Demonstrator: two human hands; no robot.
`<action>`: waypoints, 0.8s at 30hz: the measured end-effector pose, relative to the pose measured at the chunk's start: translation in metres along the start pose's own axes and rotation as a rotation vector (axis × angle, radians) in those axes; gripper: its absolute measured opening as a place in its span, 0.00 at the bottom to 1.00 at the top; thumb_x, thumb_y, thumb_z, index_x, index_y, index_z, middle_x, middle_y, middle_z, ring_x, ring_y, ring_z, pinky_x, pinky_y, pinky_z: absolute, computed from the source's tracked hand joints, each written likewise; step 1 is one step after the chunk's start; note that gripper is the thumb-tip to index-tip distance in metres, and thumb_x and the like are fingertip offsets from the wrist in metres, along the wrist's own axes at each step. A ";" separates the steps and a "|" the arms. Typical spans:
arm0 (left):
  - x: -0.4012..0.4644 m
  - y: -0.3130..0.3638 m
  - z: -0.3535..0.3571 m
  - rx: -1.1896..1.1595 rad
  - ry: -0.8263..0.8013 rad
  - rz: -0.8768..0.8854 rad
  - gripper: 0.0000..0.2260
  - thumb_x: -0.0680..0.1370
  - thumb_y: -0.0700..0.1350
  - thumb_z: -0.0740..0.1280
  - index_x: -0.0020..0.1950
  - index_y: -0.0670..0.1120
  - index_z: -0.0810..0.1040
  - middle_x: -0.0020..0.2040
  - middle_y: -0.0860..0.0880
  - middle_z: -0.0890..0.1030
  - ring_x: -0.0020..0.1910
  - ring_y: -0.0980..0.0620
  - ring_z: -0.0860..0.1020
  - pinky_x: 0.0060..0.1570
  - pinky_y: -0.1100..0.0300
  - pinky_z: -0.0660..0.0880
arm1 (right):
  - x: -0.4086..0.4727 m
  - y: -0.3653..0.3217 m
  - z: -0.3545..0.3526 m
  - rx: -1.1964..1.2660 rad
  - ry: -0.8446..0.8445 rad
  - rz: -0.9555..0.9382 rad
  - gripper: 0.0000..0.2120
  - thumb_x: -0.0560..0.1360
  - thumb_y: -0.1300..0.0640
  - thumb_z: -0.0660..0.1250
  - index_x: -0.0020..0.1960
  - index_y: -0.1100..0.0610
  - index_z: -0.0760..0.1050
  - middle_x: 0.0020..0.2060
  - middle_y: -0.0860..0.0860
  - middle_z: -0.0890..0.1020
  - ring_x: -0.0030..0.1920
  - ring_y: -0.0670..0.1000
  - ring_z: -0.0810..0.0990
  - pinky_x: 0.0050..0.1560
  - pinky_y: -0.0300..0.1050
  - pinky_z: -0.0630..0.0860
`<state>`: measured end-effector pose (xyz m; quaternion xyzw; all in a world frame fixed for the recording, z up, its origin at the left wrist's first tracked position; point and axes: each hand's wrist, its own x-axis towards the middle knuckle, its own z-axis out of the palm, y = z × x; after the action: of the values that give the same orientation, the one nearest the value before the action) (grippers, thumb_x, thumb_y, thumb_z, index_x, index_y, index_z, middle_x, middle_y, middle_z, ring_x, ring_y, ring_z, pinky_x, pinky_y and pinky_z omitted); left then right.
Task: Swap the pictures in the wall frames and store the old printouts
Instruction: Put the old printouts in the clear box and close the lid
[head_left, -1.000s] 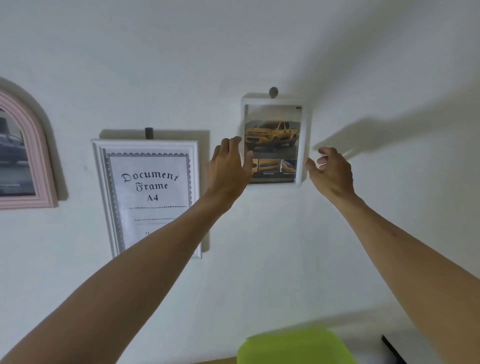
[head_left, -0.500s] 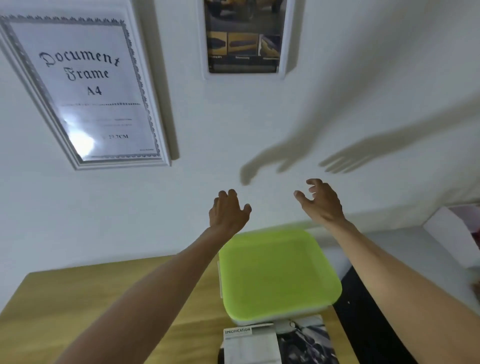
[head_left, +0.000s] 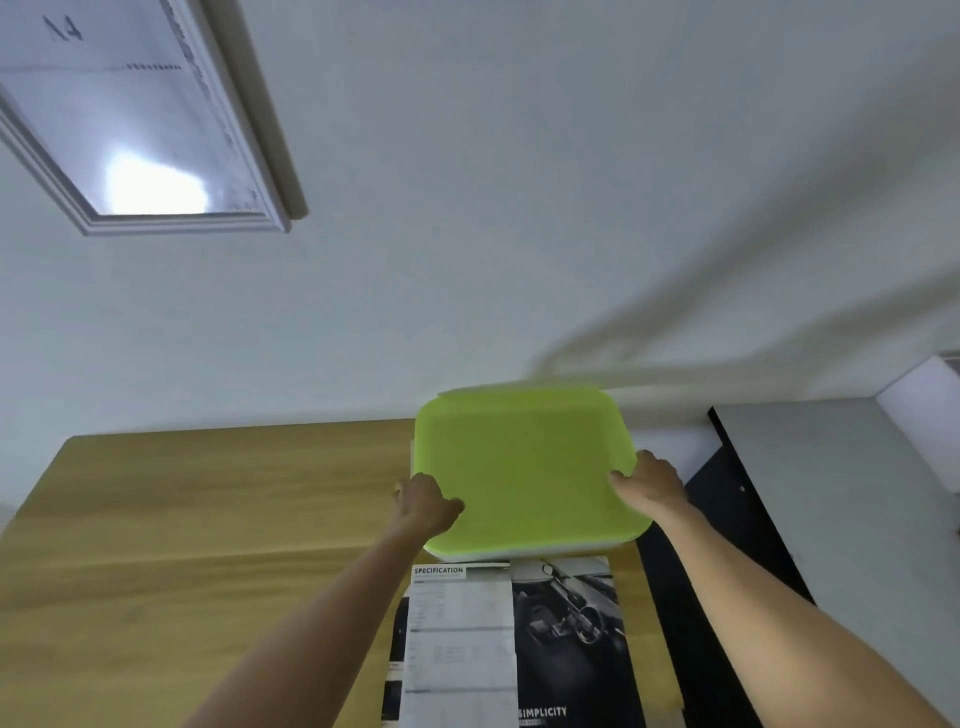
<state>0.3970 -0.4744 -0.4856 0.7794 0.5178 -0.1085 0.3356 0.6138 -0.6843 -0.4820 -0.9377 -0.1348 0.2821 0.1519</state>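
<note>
My left hand (head_left: 427, 503) grasps the left edge of the green lid (head_left: 524, 467), fingers wrapped down over the rim and thumb lying on top. My right hand (head_left: 652, 480) grips the right edge the same way, thumb resting on the lid's top, fingers out of sight past the rim. The lid sits on a pale box (head_left: 519, 554), of which only a thin strip shows under the near edge, so I cannot tell whether the lid is seated or lifted a little.

The box stands at the far right part of the wooden table (head_left: 208, 519), close against the white wall (head_left: 519, 208). At 6 o'clock from the box, touching or tucked just under its near edge, the printouts (head_left: 511, 639) lie flat on the table: a sheet headed "SPECIFICATION" on the left and a dark car-interior picture with the word "SIMPLICITY" on the right.

At 10 o'clock, high on the wall, hangs the white document frame (head_left: 171, 223), its glass catching a bright glare. At 3 o'clock from the box a dark surface (head_left: 727, 545) runs beside the table, with a grey one (head_left: 831, 493) beyond it.
</note>
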 end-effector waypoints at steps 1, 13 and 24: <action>0.001 -0.001 0.003 -0.023 0.015 -0.020 0.17 0.73 0.55 0.72 0.42 0.43 0.70 0.59 0.39 0.76 0.59 0.41 0.75 0.50 0.53 0.73 | 0.000 0.001 0.001 0.018 -0.005 0.004 0.28 0.79 0.46 0.64 0.71 0.62 0.65 0.61 0.57 0.75 0.53 0.56 0.77 0.48 0.48 0.76; 0.010 -0.011 -0.002 -0.444 0.065 -0.173 0.25 0.60 0.42 0.81 0.54 0.39 0.79 0.52 0.43 0.82 0.52 0.41 0.79 0.53 0.48 0.78 | 0.016 0.000 -0.025 0.071 -0.014 0.026 0.35 0.74 0.47 0.74 0.73 0.64 0.65 0.70 0.59 0.72 0.68 0.60 0.72 0.60 0.48 0.72; -0.004 -0.062 -0.032 -0.680 0.206 -0.109 0.36 0.60 0.36 0.81 0.67 0.41 0.75 0.57 0.40 0.80 0.55 0.41 0.79 0.57 0.45 0.77 | -0.013 -0.021 -0.007 0.188 -0.050 -0.194 0.42 0.69 0.44 0.77 0.75 0.59 0.64 0.69 0.58 0.74 0.66 0.60 0.75 0.62 0.49 0.72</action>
<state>0.3346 -0.4415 -0.4850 0.6014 0.5961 0.1311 0.5155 0.6038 -0.6704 -0.4629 -0.8946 -0.2014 0.3007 0.2622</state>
